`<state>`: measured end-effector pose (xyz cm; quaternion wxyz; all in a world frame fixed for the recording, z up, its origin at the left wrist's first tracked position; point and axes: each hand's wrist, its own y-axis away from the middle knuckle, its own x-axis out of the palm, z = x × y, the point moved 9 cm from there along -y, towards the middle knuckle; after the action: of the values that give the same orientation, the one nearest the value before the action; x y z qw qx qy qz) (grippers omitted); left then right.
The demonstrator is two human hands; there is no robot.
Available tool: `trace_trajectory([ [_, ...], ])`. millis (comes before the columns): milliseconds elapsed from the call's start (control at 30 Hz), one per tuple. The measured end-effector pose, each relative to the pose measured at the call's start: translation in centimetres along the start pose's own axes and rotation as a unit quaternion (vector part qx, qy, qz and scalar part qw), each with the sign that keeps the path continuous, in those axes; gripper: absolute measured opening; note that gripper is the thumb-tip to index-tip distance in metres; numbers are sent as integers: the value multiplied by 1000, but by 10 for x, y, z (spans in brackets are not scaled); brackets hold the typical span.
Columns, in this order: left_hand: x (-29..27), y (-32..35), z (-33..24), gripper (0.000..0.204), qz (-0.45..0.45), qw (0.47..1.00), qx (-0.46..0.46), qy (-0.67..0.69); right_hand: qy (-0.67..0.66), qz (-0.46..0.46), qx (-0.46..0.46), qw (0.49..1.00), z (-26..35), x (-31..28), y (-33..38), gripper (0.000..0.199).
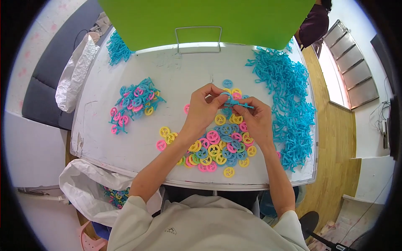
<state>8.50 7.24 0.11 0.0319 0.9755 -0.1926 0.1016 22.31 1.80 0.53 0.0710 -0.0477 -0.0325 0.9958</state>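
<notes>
Above the wheel pile, both hands meet over the table. My left hand (204,106) pinches a small blue plastic wheel (228,96) between thumb and fingertips. Close beside it, my right hand (258,119) grips a turquoise plastic stem piece (246,105) that points right. Wheel and stem touch or overlap; whether they are joined I cannot tell. Beneath my wrists spreads a heap of loose spoked wheels (213,149) in pink, yellow, blue and green. To the left lies a smaller pile of turquoise stems with coloured wheels (136,98).
A long heap of turquoise stems (293,113) lines the table's right side, with a smaller heap (118,49) at the far left. A green panel (205,21) with a wire handle stands at the back. A white sack (81,188) holding pieces hangs open below the left front edge.
</notes>
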Motion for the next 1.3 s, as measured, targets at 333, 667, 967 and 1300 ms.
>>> trace_trajectory([
  [333,8,4,-9,20,-1,1000,24,13,-124,-40,99,986,-9,3,3,23],
  [667,10,9,-7,22,-25,999,27,4,5,-70,-10,998,7,-11,2,27],
  [967,12,14,-7,21,-49,998,31,-40,-25,-113,9,993,6,-10,7,26],
  [1300,5,6,2,14,-11,1000,-17,-4,-28,-26,-61,997,3,-5,1,18],
])
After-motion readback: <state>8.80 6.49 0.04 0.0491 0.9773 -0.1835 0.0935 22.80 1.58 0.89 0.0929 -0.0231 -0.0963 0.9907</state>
